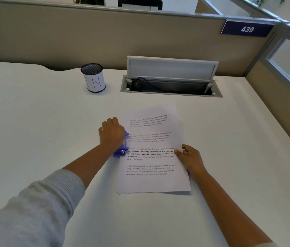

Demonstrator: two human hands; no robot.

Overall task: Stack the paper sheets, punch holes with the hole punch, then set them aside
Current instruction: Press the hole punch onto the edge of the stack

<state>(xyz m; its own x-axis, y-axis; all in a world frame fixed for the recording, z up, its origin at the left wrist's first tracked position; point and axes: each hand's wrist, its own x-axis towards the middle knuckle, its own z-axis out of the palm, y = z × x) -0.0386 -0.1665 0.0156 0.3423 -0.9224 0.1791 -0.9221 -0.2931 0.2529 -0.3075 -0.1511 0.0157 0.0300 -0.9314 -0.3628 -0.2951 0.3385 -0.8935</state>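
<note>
A stack of white printed paper sheets point(151, 180) lies flat on the white desk point(42, 122), its edges slightly uneven at the bottom. A purple hole punch point(121, 152) sits over the stack's left edge, mostly hidden under my left hand point(111, 133), which presses down on top of it with fingers curled. My right hand point(189, 157) rests at the stack's right edge, thumb on the top sheet and fingers pinching the edge.
A mesh pen cup point(94, 78) with a white label stands at the back left of the desk. An open cable hatch point(171, 86) with its lid raised lies behind the paper. Beige partition walls close the back and right sides.
</note>
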